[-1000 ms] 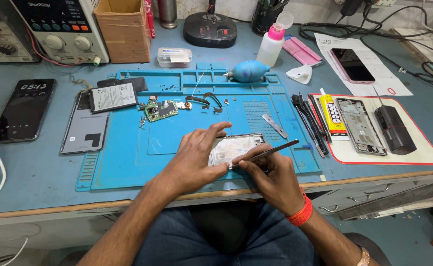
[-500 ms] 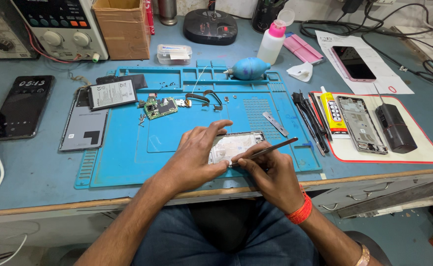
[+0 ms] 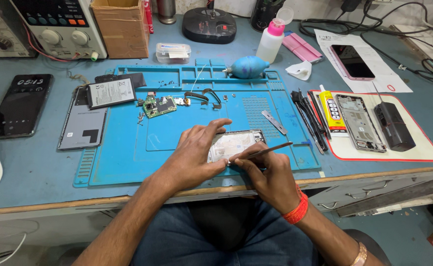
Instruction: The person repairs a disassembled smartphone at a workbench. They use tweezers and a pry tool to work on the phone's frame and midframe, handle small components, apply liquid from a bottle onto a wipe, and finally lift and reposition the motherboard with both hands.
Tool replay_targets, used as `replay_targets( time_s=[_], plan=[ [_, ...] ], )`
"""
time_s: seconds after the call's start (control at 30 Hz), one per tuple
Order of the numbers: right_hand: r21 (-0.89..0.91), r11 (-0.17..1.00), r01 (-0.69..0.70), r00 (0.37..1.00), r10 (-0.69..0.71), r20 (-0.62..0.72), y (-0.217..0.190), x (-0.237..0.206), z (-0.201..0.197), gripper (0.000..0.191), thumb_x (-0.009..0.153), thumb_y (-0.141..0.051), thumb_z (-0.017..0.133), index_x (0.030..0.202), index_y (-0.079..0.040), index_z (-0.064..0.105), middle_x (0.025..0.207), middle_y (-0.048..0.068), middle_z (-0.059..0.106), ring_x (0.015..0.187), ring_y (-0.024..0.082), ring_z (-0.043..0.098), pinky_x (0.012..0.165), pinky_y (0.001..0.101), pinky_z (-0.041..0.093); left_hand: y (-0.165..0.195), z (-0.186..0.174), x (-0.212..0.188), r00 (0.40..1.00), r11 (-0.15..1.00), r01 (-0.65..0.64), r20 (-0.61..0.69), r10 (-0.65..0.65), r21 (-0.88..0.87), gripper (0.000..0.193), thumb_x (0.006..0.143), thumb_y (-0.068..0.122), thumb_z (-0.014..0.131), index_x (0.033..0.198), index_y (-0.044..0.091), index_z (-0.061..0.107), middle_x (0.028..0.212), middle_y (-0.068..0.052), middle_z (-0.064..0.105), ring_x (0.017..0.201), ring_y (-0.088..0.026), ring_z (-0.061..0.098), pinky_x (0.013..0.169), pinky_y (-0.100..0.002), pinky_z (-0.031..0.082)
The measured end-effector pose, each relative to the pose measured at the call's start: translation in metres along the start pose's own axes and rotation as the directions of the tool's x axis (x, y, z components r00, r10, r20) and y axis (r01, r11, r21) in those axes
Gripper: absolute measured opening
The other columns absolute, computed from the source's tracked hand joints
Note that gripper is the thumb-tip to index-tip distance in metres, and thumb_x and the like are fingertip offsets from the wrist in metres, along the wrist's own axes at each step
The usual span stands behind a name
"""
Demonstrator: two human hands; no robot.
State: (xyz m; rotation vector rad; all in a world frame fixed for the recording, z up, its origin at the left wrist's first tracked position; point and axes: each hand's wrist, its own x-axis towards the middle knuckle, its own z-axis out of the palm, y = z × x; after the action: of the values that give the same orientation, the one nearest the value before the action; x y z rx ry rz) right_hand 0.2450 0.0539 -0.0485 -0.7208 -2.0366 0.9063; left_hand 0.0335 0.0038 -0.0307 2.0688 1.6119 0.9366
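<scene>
An opened phone frame (image 3: 236, 143) lies on the blue repair mat (image 3: 128, 152), near its front edge. My left hand (image 3: 197, 152) presses down on the frame's left part, fingers spread over it. My right hand (image 3: 266, 172) grips thin metal tweezers (image 3: 266, 150) like a pen, their tip touching the frame's lower edge close to my left thumb. A green circuit board (image 3: 158, 106), small screws and flex cables (image 3: 204, 96) sit farther back on the mat.
A phone battery (image 3: 110, 92) and grey back cover (image 3: 82, 125) lie at the mat's left, a lit phone (image 3: 19, 106) beyond. At right are tools (image 3: 310, 118), a glue tube (image 3: 332, 111), another phone frame (image 3: 359, 123) on a white pad. A blue blower (image 3: 248, 66), bottle (image 3: 270, 39) and box (image 3: 123, 27) stand behind.
Both hands stay on the phone frame; the tweezers' tip has shifted only slightly along its lower edge.
</scene>
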Motion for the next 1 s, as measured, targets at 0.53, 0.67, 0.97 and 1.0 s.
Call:
replay_targets(
  time_s=[0.53,0.67,0.97,1.0],
  plan=[
    [0.279,0.958,-0.068,0.998,0.063,0.029,0.009,-0.001,-0.006,0.011,0.097,-0.003,0.066,0.106,0.001,0.063,0.102,0.013,0.081,0.096,0.016,0.077,0.083,0.0271,0.062,-0.015,-0.017,0.004,0.997,0.945,0.074,0.053,-0.061,-0.319,0.074,0.082,0.009,0.061,0.151,0.017,0.036,0.142,-0.021,0.062,0.135,-0.033,0.059,0.103,-0.044,0.05],
    [0.329,0.943,-0.048,0.998,0.055,-0.012,0.011,-0.003,-0.006,0.011,0.098,-0.002,0.066,0.107,0.002,0.063,0.104,0.014,0.079,0.098,0.016,0.075,0.086,0.0275,0.061,-0.016,-0.019,0.005,0.988,0.908,0.136,0.122,-0.095,-0.396,0.078,0.076,0.006,0.061,0.15,0.018,0.036,0.143,-0.019,0.06,0.125,-0.031,0.064,0.094,-0.042,0.055],
    [0.187,0.966,-0.176,0.983,0.162,0.092,-0.002,0.02,0.007,0.015,0.088,-0.002,0.074,0.1,0.001,0.065,0.092,0.011,0.081,0.086,0.014,0.078,0.074,0.0279,0.062,-0.016,-0.022,0.004,0.987,0.869,0.096,0.156,-0.021,-0.486,0.085,0.071,0.002,0.064,0.15,0.016,0.037,0.144,-0.022,0.057,0.132,-0.03,0.06,0.101,-0.04,0.054],
    [0.168,0.968,-0.187,0.979,0.17,0.11,-0.003,0.022,0.008,0.016,0.088,-0.002,0.074,0.1,0.001,0.065,0.091,0.011,0.081,0.085,0.014,0.077,0.071,0.0282,0.061,-0.015,-0.022,0.004,0.985,0.864,0.119,0.17,-0.039,-0.489,0.085,0.071,0.001,0.064,0.15,0.017,0.037,0.145,-0.021,0.056,0.133,-0.03,0.06,0.102,-0.04,0.053]
  ],
)
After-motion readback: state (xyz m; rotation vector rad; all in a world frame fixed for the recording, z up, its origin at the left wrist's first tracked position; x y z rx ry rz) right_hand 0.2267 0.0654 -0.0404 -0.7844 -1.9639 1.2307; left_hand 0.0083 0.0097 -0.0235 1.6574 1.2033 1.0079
